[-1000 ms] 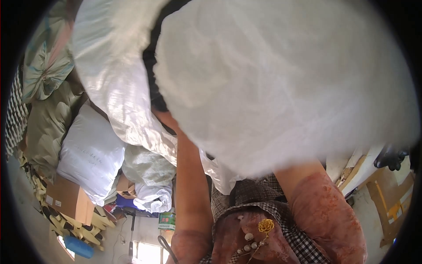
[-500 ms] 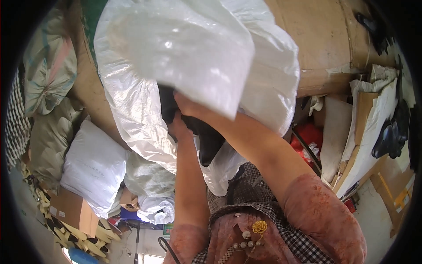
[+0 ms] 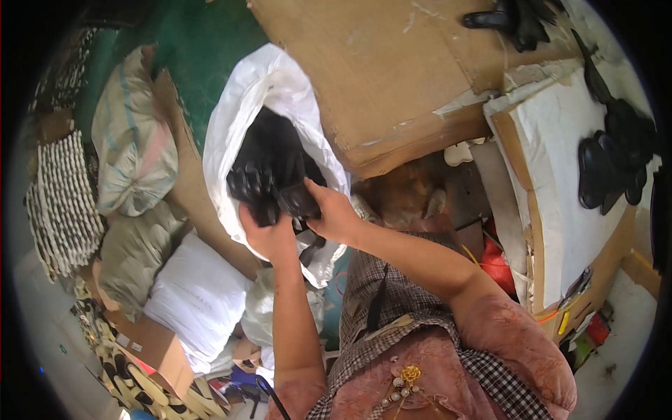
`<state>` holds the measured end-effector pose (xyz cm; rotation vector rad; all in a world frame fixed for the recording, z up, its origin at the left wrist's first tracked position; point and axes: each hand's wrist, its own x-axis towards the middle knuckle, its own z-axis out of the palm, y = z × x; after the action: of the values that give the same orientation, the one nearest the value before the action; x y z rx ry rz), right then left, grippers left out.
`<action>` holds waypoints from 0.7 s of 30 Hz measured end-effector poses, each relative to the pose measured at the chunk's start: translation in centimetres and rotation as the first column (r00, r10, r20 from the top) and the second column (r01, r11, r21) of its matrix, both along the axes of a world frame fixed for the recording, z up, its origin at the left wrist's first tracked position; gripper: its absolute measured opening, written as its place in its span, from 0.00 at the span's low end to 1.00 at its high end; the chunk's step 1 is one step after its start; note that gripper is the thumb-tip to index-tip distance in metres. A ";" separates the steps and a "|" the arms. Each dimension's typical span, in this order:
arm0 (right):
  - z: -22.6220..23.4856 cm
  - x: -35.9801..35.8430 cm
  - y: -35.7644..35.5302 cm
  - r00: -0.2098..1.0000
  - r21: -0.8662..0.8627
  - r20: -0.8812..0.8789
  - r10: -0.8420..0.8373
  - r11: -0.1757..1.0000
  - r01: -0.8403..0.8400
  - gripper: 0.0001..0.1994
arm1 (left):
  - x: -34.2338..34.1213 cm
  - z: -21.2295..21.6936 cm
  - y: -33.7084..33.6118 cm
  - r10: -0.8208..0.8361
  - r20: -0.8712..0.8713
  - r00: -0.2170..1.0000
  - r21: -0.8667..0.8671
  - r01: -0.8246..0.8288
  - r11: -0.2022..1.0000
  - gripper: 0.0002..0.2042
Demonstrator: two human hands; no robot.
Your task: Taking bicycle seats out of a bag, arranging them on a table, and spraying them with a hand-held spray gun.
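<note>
A white woven sack [image 3: 222,126] stands with its mouth spread wide, and a heap of dark pieces shows inside. At its near side, my left hand [image 3: 268,236] is closed around a bundle of glossy black pieces [image 3: 252,183] with rounded, finger-like ends. Its fingers are partly hidden under them. My right hand [image 3: 334,212] grips a smooth black piece [image 3: 301,201] beside that bundle, thumb on top. The exact kind of these pieces I cannot make out. Both hands are close together over the sack's mouth.
A large cardboard-covered surface [image 3: 392,77] lies beyond and to the right. More black pieces rest on it [image 3: 521,21] and on a white-covered stack [image 3: 560,161] at right. Left are a tied sack [image 3: 136,140], a white stuffed bag [image 3: 199,297] and a cardboard box [image 3: 150,346].
The sack's white flap, which covered much of the view, has dropped away, and its mouth now shows. My hands have come into sight lower down, with black pieces in them.
</note>
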<state>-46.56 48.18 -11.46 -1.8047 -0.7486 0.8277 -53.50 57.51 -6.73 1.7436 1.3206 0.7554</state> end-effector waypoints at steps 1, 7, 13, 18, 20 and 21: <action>1.5 0.1 -0.7 1.000 0.019 0.010 -0.017 1.000 0.017 0.39 | 0.1 1.5 -0.8 -0.014 0.054 0.998 0.033 0.012 0.999 0.31; 12.0 3.6 -8.5 0.987 0.341 0.068 -0.143 0.933 0.112 0.39 | 4.1 13.5 -8.9 -0.245 0.303 0.921 0.199 0.190 0.961 0.30; 23.1 10.9 -23.5 0.837 0.562 0.342 -0.426 0.807 0.181 0.42 | 11.3 23.6 -22.1 -0.518 0.430 0.739 0.483 0.296 0.824 0.20; 31.3 16.7 -43.7 0.480 0.529 0.587 -0.652 0.758 0.383 0.39 | 20.9 29.5 -39.8 -0.630 0.724 0.282 0.394 0.580 0.713 0.18; 34.6 18.7 -51.9 0.345 0.466 0.675 -0.652 0.740 0.486 0.36 | 24.4 31.1 -47.5 -0.730 0.566 0.382 0.576 0.450 0.682 0.18; 35.7 19.9 -56.0 0.244 0.497 0.723 -0.646 0.732 0.466 0.29 | 26.2 31.8 -51.4 -0.672 0.715 0.191 0.463 0.590 0.661 0.22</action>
<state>-26.67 -7.81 24.25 -2.0550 -0.6365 -0.7699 -27.29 6.09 25.10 1.3980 -0.1996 0.9585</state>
